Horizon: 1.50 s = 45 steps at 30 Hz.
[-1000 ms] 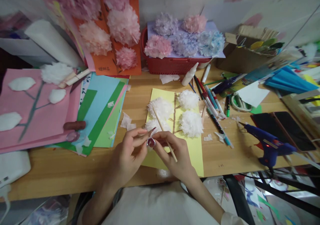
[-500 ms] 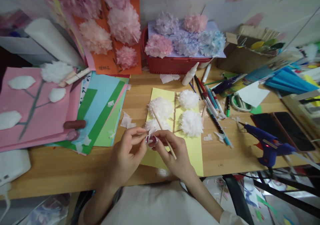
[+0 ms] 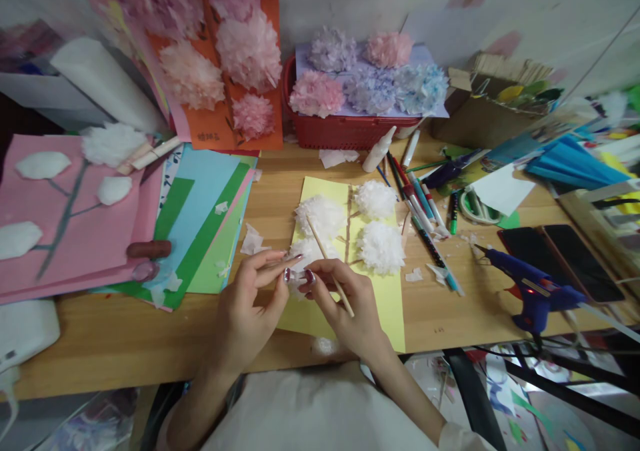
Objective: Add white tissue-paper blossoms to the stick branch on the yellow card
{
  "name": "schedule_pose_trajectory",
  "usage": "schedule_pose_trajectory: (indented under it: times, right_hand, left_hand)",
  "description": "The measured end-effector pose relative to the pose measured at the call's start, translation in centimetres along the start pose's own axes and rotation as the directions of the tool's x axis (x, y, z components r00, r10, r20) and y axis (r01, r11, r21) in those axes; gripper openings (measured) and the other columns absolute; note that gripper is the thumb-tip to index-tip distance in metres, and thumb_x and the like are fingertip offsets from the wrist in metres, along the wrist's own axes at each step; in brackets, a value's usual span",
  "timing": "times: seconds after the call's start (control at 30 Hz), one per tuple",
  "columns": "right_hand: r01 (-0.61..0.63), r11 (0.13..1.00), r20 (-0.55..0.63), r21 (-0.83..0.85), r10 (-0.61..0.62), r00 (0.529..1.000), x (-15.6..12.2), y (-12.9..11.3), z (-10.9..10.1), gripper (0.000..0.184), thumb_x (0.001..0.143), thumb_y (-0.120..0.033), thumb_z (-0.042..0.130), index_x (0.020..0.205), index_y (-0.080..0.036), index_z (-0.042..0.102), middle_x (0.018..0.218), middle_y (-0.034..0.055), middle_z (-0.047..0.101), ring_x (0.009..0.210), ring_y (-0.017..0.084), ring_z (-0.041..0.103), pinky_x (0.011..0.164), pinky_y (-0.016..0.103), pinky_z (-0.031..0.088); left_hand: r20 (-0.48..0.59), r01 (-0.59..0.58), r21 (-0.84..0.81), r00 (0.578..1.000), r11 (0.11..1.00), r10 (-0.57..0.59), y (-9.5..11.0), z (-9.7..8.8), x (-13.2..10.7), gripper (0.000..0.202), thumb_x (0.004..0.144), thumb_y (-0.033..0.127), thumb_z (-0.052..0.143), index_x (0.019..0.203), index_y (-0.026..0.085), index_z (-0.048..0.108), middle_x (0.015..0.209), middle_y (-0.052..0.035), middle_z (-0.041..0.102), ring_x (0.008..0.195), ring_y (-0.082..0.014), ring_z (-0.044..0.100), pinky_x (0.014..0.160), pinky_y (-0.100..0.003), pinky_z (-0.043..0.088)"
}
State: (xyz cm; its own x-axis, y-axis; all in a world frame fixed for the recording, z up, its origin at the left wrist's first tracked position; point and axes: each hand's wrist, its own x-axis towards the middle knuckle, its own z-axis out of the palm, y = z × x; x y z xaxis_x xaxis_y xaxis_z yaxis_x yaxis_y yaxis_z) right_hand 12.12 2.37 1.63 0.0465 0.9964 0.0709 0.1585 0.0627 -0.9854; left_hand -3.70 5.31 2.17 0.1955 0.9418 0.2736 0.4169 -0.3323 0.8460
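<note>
My left hand (image 3: 253, 297) is closed in a loose pinch at a small piece of white tissue paper (image 3: 297, 279), its index finger stretched out above. Facing it, my right hand (image 3: 347, 301) has thumb and fingers at the same piece and grips a thin wooden stick (image 3: 320, 243), which slants up to the left. Both hands are over a yellow card (image 3: 383, 311). White tissue-paper flowers (image 3: 381, 246) sit on the card either side of a brown drawn stem (image 3: 349, 221). The lower left flower (image 3: 313, 251) is partly hidden by my fingers.
To the right lies a blue hot glue gun (image 3: 535, 284) beside two phones (image 3: 583, 261). Markers (image 3: 420, 204) and a white glue bottle (image 3: 379, 151) are behind the card. A red basket (image 3: 345, 133) stands at the back. Coloured papers (image 3: 200, 184) and a pink sheet (image 3: 107, 237) cover the left.
My left thumb and fingertips have shifted slightly left and parted a little. The right hand keeps the stick at nearly the same place and slant.
</note>
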Motion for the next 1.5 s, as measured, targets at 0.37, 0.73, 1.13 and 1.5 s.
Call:
schedule_pose_trajectory:
  times: [0.37,0.73,1.13,1.5]
  right_hand:
    - [-0.082,0.997,-0.008,0.000,0.082,0.997,0.0,0.4,0.3,0.007,0.093,-0.025,0.054,0.097,-0.021,0.059,0.085,0.0024,0.071,0.072,0.014,0.070,0.067,0.026,0.057]
    - [-0.037,0.994,0.002,-0.103,0.037,0.999,0.3,-1.0,0.6,0.010,0.092,-0.027,0.054,0.093,-0.019,0.060,0.079,0.0018,0.069,0.068,0.013,0.068,0.060,0.021,0.052]
    - [0.123,0.960,0.033,-0.251,-0.119,0.992,0.3,-1.3,0.4,0.009,0.091,-0.020,0.052,0.094,-0.019,0.061,0.077,0.0023,0.071,0.065,0.012,0.066,0.059,0.021,0.048]
    - [0.022,0.981,-0.083,-0.193,-0.039,0.996,0.7,-1.1,0.9,0.010,0.090,-0.023,0.054,0.081,-0.020,0.057,0.071,0.0014,0.067,0.063,0.013,0.064,0.059,0.023,0.049]
  left_hand:
    - [-0.153,0.173,-0.074,0.971,0.982,-0.183,-0.4,-0.2,-0.1,0.023,0.086,0.019,0.057,0.109,0.019,0.055,0.106,-0.0073,0.069,0.094,-0.0174,0.071,0.081,-0.026,0.058]
    - [-0.064,-0.116,0.032,0.991,0.993,0.118,-0.9,-0.1,-0.7,0.032,0.084,0.009,0.058,0.113,0.021,0.056,0.103,-0.0041,0.072,0.094,-0.0153,0.071,0.088,-0.027,0.056]
    - [-0.068,-0.036,0.041,0.997,0.999,0.038,0.4,-0.3,0.7,0.012,0.088,0.016,0.056,0.093,0.021,0.064,0.099,-0.0033,0.074,0.094,-0.0161,0.069,0.089,-0.029,0.053]
    - [-0.145,0.197,-0.175,0.964,0.965,-0.223,-0.1,0.4,0.5,0.011,0.089,0.029,0.057,0.091,0.019,0.062,0.095,-0.0053,0.071,0.092,-0.0174,0.067,0.085,-0.029,0.054]
